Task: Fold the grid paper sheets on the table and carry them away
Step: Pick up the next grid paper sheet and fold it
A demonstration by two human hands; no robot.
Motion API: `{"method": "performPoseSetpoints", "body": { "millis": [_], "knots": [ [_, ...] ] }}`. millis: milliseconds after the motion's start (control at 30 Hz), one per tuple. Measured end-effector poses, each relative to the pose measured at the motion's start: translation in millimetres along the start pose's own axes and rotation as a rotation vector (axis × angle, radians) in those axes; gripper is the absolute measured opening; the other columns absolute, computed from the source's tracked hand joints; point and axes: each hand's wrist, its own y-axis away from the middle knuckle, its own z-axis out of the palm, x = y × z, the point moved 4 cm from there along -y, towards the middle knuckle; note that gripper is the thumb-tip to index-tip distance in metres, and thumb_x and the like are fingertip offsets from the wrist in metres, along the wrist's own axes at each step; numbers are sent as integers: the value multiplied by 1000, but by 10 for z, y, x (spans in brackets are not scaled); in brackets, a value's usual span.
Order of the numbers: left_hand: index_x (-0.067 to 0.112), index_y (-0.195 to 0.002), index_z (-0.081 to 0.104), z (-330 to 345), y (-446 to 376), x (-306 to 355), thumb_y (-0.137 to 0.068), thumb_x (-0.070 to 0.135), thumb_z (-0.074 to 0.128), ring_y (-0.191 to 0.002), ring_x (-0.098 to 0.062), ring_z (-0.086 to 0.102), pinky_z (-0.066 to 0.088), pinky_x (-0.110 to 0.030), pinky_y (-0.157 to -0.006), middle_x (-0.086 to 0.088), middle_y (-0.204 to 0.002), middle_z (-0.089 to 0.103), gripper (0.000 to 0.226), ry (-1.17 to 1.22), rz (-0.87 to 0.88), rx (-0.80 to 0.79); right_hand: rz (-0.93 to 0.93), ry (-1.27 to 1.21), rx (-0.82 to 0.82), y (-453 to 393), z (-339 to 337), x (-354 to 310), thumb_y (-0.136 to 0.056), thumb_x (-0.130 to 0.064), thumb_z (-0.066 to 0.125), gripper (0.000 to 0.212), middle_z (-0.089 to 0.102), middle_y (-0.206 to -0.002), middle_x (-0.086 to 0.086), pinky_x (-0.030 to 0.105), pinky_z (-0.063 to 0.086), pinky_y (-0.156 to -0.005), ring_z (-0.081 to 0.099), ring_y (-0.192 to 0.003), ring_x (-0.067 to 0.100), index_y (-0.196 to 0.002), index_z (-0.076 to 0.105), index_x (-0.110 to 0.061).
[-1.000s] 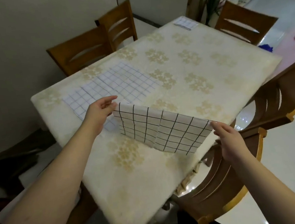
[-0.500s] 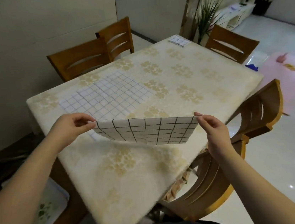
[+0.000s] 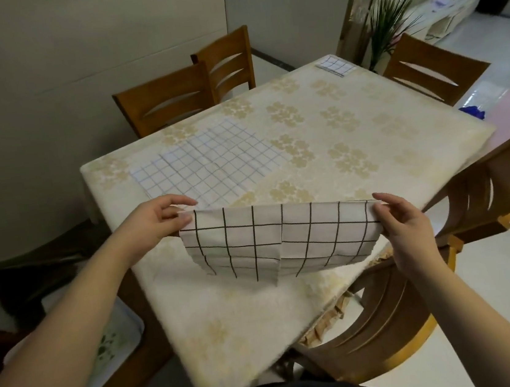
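A folded white sheet with a bold black grid (image 3: 282, 241) hangs above the near part of the table, doubled over along its top edge. My left hand (image 3: 154, 220) pinches its upper left corner and my right hand (image 3: 406, 223) pinches its upper right corner. A second sheet with a thin blue grid (image 3: 208, 163) lies flat and unfolded on the table behind it. A small folded grid sheet (image 3: 335, 66) rests at the far corner of the table.
The table (image 3: 352, 136) wears a cream cloth with gold flowers. Wooden chairs stand at the far left (image 3: 189, 85), far right (image 3: 431, 72) and near right (image 3: 447, 250). A potted plant (image 3: 386, 19) stands past the far corner. Glossy white floor lies to the right.
Both hands have lifted the black-grid sheet and drawn it towards me; it now hangs lower and nearer, with its top edge pulled straight between the hands.
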Motion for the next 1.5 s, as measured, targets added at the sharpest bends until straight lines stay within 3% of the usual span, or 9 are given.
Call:
{"method": "performPoseSetpoints", "body": {
  "millis": [200, 400, 533, 600, 733, 867, 1133, 1367, 1500],
  "knots": [
    [19, -108, 69, 129, -320, -239, -92, 9, 63, -85, -11, 71, 55, -17, -71, -3, -94, 75, 19, 33, -72, 83, 145, 62, 1, -181, 91, 284, -92, -20, 66, 6, 69, -85, 0, 30, 52, -68, 64, -80, 17, -92, 70, -16],
    [18, -109, 66, 360, -782, -545, -95, 11, 61, -81, -14, 68, 53, -24, -70, -7, -97, 69, 17, 183, -196, 165, 283, 54, 4, -470, 149, 647, -94, -21, 64, 17, 68, -89, 6, 25, 55, -63, 64, -79, 21, -104, 67, -8],
    [21, -123, 59, 534, -981, -936, -95, 17, 61, -89, -18, 61, 50, -27, -76, -7, -107, 62, 29, 279, -388, 233, 368, 155, -111, -685, 245, 909, -97, -32, 59, 50, 55, -138, 7, 35, 42, -101, 54, -122, 23, -142, 47, -15],
    [24, -132, 51, 622, -1006, -1060, -96, 21, 61, -94, -19, 58, 49, -30, -82, -7, -115, 59, 37, 299, -462, 271, 387, 191, -139, -708, 295, 990, -99, -36, 54, 61, 39, -153, 2, 34, 31, -103, 38, -139, 23, -152, 30, -19],
    [23, -143, 41, 804, -992, -1230, -96, 21, 60, -102, -20, 60, 49, -32, -87, -4, -134, 51, 50, 355, -536, 275, 336, 238, -297, -495, 439, 1151, -100, -32, 53, 56, 44, -149, -3, 35, 33, -106, 42, -135, 17, -151, 33, -22],
    [34, -140, 42, 848, -1084, -1608, -86, 34, 69, -127, -28, 50, 38, -48, -110, -2, -152, 39, 60, 294, -583, 273, 454, 181, -512, -223, 696, 1459, -97, -30, 57, 45, 57, -137, -7, 39, 39, -110, 53, -125, 12, -141, 47, -27],
    [7, -136, 50, 934, -891, -1611, -91, 30, 67, -101, -27, 54, 46, -35, -93, -13, -125, 57, 53, 56, -693, 351, 812, -172, -464, -61, 1020, 1760, -101, -30, 49, 49, 53, -142, 5, 38, 38, -109, 49, -131, 22, -145, 41, -12],
    [7, -136, 53, 896, -835, -1446, -92, 28, 65, -129, -26, 46, 36, -37, -107, 0, -134, 52, 50, 58, -612, 244, 811, -128, -463, -27, 1018, 1756, -102, -33, 46, 49, 48, -147, 7, 38, 38, -109, 45, -134, 22, -146, 39, -12],
    [14, -99, 59, 886, -900, -1046, -92, 30, 62, -93, -19, 53, 44, -32, -80, -4, -96, 54, 18, -127, -439, 141, 810, -120, -444, 38, 951, 1727, -100, -36, 50, 51, 48, -147, 6, 38, 38, -107, 46, -134, 21, -145, 42, -13]
  ]
}}
